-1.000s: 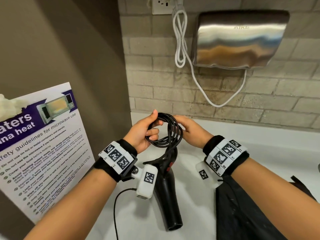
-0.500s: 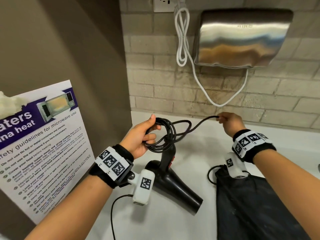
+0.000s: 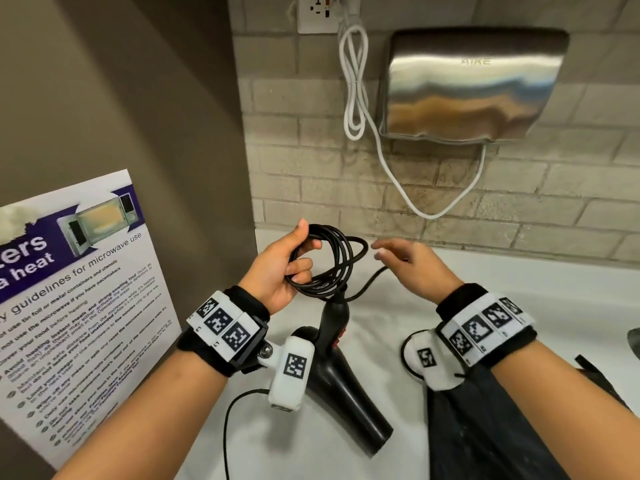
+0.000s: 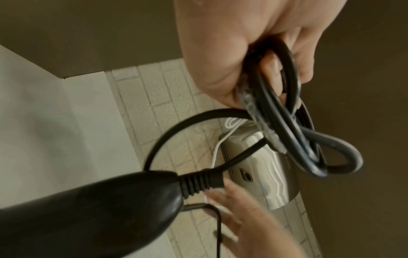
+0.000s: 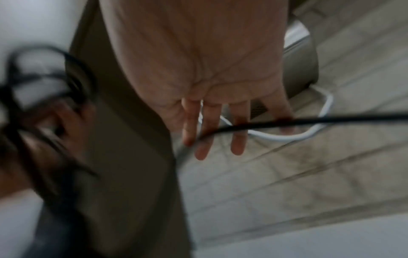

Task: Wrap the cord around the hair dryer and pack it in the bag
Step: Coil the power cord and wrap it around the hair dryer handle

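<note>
My left hand (image 3: 298, 259) grips a coil of black cord (image 3: 330, 263) above the white counter (image 3: 554, 306), fingers curled through the loops (image 4: 278, 90). The black hair dryer (image 3: 346, 382) hangs below the coil, handle up and nozzle pointing down-right. Its strain relief (image 4: 198, 183) shows in the left wrist view. My right hand (image 3: 394, 259) hovers just right of the coil with straight, spread fingers (image 5: 205, 132). A loose run of cord (image 5: 309, 119) passes across them without being held. The black bag (image 3: 485, 427) lies at the lower right, under my right forearm.
A steel hand dryer (image 3: 474, 88) hangs on the brick wall, its white cable (image 3: 356, 84) looping from a socket (image 3: 318, 12). A brown side wall with a microwave poster (image 3: 69, 289) closes the left. A thin black wire (image 3: 227, 431) trails near my left wrist.
Half a second ago my right hand pinched the cord and held it stretched to the right. It has let go and moved back left toward the coil, fingers now straight.
</note>
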